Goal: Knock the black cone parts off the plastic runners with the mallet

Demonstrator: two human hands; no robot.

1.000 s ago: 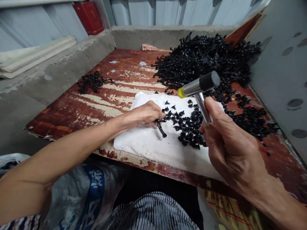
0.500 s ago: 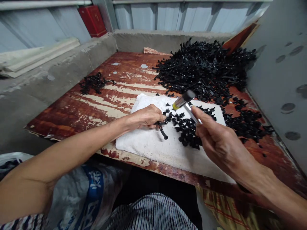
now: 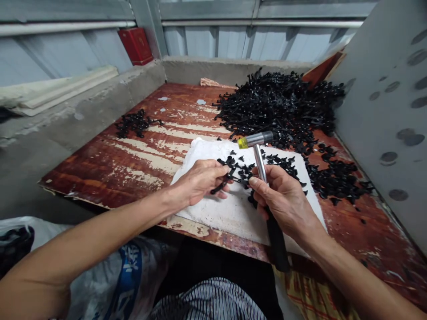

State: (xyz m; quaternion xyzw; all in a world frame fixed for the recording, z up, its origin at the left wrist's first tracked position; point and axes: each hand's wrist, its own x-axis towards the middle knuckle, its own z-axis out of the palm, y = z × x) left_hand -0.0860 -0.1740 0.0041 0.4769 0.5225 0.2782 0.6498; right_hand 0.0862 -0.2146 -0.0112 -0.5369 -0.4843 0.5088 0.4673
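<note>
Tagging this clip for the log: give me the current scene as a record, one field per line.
Left hand: holding a black strip-like part over the cloth
Right hand: gripping the hammer; contact with the part unclear
Hammer pose: head up, yellow face toward picture left, black grip down
White cloth: on the table, small black pieces scattered over it
Large black heap: far right of table
Small black heap: left side of table
Table surface: red-brown, worn to pale streaks
</note>
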